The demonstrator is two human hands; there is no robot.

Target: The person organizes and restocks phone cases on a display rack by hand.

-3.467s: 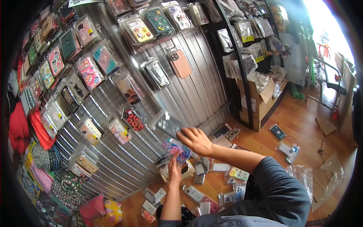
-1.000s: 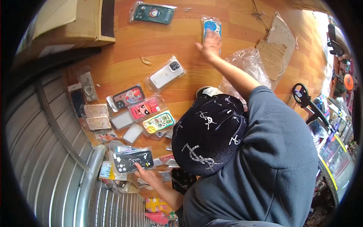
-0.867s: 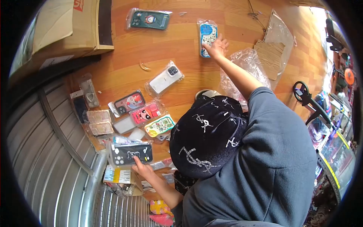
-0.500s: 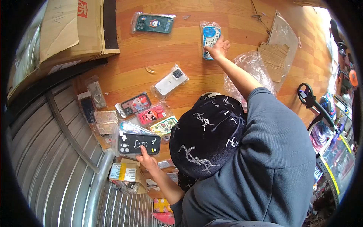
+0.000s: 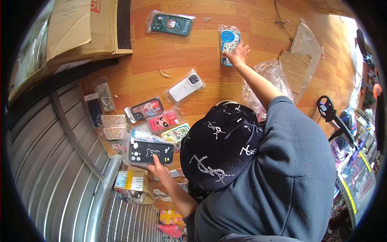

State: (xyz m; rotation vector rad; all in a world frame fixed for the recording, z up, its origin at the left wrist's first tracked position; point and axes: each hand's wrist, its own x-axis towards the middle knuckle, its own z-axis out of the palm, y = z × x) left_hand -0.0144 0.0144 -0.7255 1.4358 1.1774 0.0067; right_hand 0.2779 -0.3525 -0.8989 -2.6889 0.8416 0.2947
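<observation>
My left hand (image 5: 161,169) holds a black phone case (image 5: 151,153) in a clear sleeve, thumb pressed on its white bear outline. My right hand (image 5: 238,54) reaches out to a blue and white phone case (image 5: 230,46) in clear plastic, flat on the floor. The thumb lies over the case's edge and the other fingers are spread beside it. Near my left hand lie a red cartoon phone case (image 5: 162,121), a pink and black one (image 5: 146,109) and a green-patterned one (image 5: 175,133). A white phone case (image 5: 185,87) lies farther out.
A dark green phone case (image 5: 172,24) lies at the far side of the wooden floor. Crumpled clear plastic (image 5: 270,76) and torn cardboard (image 5: 296,70) are at right. A large carton (image 5: 98,32) stands upper left, above a metal shutter (image 5: 52,161). A small open box (image 5: 135,183) sits lower left.
The whole view has shifted slightly. Both hands stay at the same cases, the left still holding the black one and the right still at the blue and white one.
</observation>
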